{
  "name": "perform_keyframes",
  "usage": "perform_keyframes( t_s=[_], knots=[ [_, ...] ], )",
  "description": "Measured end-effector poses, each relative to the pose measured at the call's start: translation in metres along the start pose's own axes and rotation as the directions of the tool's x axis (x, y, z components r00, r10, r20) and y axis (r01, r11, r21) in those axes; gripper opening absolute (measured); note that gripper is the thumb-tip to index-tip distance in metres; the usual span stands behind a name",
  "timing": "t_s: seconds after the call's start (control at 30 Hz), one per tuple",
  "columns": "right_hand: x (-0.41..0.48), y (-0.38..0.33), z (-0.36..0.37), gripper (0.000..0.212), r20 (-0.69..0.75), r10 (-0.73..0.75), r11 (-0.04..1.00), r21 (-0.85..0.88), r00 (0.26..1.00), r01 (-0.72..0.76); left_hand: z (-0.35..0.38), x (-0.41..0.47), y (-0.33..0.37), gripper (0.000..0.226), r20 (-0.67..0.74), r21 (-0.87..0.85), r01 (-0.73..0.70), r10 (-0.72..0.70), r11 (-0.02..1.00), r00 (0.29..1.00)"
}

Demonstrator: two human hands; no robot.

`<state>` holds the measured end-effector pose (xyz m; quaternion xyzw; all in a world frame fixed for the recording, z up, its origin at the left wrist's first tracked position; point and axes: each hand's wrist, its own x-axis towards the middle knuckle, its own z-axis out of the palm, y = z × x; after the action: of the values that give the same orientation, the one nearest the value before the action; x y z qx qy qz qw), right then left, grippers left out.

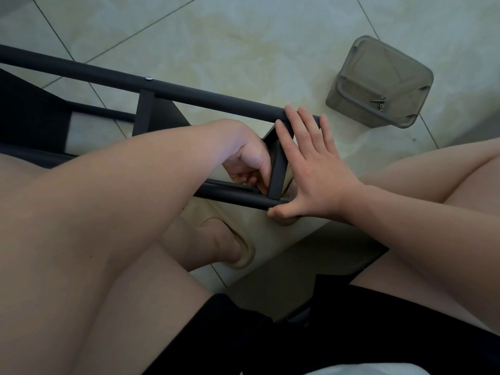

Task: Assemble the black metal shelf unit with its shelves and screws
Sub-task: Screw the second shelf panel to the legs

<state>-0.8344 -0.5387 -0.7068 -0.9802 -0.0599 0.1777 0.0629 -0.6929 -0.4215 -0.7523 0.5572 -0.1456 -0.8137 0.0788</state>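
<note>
The black metal shelf unit (pixel 189 94) lies on its side on the tiled floor, its upper post running from far left to centre. A black shelf panel (pixel 278 169) stands between the upper post and the lower post (pixel 230 197). My right hand (pixel 311 169) lies flat with straight fingers against the panel's end, fingertips on the upper post, thumb under the lower post. My left hand (pixel 249 161) reaches behind the panel with curled fingers pinching something small near the lower post; what it pinches is hidden. A silver screw (pixel 148 78) sits in the upper post.
A translucent grey plastic box (pixel 378 82) stands on the floor at the upper right with a few loose screws (pixel 380 102) inside. My bare knees and a foot in a beige slipper (pixel 224 236) fill the foreground beneath the frame.
</note>
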Motion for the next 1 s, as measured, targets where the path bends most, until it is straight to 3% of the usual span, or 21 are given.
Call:
perform_keyframes(
  t_s=[0.33,0.73,1.0],
  knots=[
    [0.0003,-0.0004,-0.0003,0.144,0.007,0.003,1.000,-0.001,1.000,-0.003,-0.0007,-0.0029,-0.0009,0.019,0.013,-0.047,-0.031,0.031,0.998,0.999],
    [0.0009,-0.0006,0.0016,0.145,-0.001,0.001,1.000,0.000,1.000,-0.001,-0.0027,0.0049,-0.0033,0.003,0.042,-0.013,0.018,-0.017,1.000,0.999],
    [0.0007,-0.0005,0.0005,0.144,-0.002,0.002,1.000,0.003,1.000,-0.002,-0.0045,0.0004,-0.0032,0.015,0.033,-0.023,-0.021,0.022,1.000,0.999]
  ],
)
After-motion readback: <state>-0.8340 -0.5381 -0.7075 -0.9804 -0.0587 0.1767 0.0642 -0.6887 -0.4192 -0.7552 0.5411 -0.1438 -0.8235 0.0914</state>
